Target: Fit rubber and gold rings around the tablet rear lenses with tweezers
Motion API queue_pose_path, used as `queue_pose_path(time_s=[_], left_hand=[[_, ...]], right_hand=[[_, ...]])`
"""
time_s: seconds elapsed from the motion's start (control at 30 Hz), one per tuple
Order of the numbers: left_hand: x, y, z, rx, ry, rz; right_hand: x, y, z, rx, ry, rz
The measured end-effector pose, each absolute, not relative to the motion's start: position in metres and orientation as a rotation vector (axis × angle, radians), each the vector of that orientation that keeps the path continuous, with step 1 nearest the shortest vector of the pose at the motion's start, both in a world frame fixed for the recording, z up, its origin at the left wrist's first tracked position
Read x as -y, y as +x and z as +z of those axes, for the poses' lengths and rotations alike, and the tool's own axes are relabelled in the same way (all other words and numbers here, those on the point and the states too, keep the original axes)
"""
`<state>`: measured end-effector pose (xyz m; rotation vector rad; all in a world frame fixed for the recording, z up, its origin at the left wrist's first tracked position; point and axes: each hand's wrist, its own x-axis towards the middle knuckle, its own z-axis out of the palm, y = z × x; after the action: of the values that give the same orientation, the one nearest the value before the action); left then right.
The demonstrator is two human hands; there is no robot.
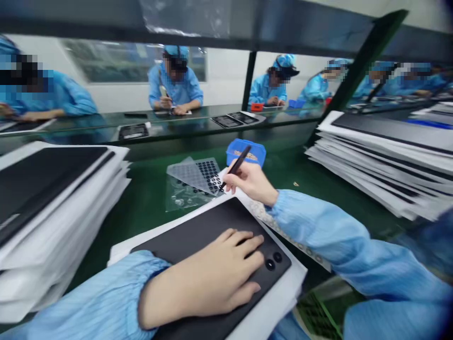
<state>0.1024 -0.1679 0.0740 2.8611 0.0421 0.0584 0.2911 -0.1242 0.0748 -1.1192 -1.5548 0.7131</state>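
My left hand [215, 269] lies flat, fingers spread, on the dark back panel of a tablet [219, 219]. Two round black lens rings [273, 261] show at the panel's right corner, just past my fingertips. White sheets [279, 302] lie under the panel. Beyond its far corner, my right hand [249, 182] pinches slim black tweezers [240, 159], slanted with the tip down. That tip is at the near right edge of a clear sheet bearing rows of small black rings [208, 172]; whether it touches a ring I cannot tell.
A blue bin [246, 147] with small tan pieces stands behind my right hand. Tall stacks of panels between white sheets rise at left [63, 198] and right [385, 165]. A strip of pale round pieces [290, 236] lies beneath my right forearm. Several co-workers sit across the bench.
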Motion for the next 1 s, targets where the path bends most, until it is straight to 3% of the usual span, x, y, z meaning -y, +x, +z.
queue_pose_path(time_s=[0.2, 0.47, 0.67, 0.8, 0.9, 1.0], left_hand=[[0.162, 0.071, 0.069, -0.192, 2.830, 0.144], [0.155, 0.075, 0.066, -0.191, 2.813, 0.240], [0.132, 0.074, 0.056, -0.610, 2.837, 0.390], [0.107, 0.075, 0.050, -1.005, 2.743, 0.374], [0.104, 0.074, 0.050, -1.078, 2.692, 0.347], [0.109, 0.073, 0.052, -1.142, 2.667, 0.320]], right_hand=[[0.048, 0.235, 0.049, 1.917, -1.256, 0.787], [0.046, 0.230, 0.049, 2.018, -1.289, 0.715], [0.102, 0.282, 0.090, 2.004, -1.445, 0.499], [0.166, 0.326, 0.083, 1.959, -1.831, 0.268], [0.204, 0.340, 0.056, 1.837, -2.002, 0.468], [0.226, 0.354, 0.016, 1.723, -1.893, 0.645]])
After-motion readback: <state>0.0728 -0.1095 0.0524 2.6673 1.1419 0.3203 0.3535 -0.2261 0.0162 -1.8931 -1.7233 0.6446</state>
